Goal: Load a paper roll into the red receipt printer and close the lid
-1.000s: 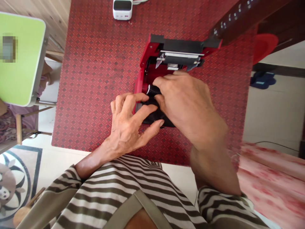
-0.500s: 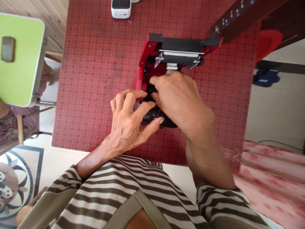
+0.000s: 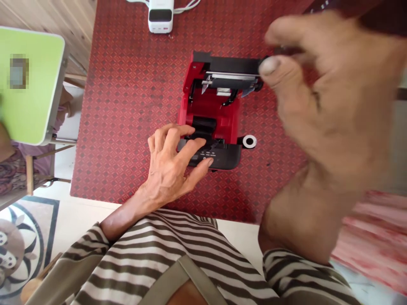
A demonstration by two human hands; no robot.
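Observation:
A red and black printer [image 3: 237,120], probably for labels, stands on the table with its lid [image 3: 235,65] raised toward the back. Inside its red bay lies a dark, shiny roll [image 3: 203,123] near the front panel. My left hand [image 3: 170,159] rests at the printer's front left corner, fingers spread, fingertips touching or just over the black front panel [image 3: 227,156]. My right hand [image 3: 330,84] is raised close to the camera, right of the lid, slightly blurred. Its thumb and forefinger are apart with nothing visible between them; its other fingers are partly hidden.
Right beside the printer is a small white ring with a dark centre [image 3: 249,141]. A white device with a dark screen [image 3: 160,16] and cables sits at the back of the red patterned table [image 3: 127,93]. To the left stands a green-topped table [image 3: 34,101], with part of a person behind it.
My right hand has left the printer's inside and risen to the right, toward the camera. The bay and the white ring now show. My left hand has stayed nearly in place.

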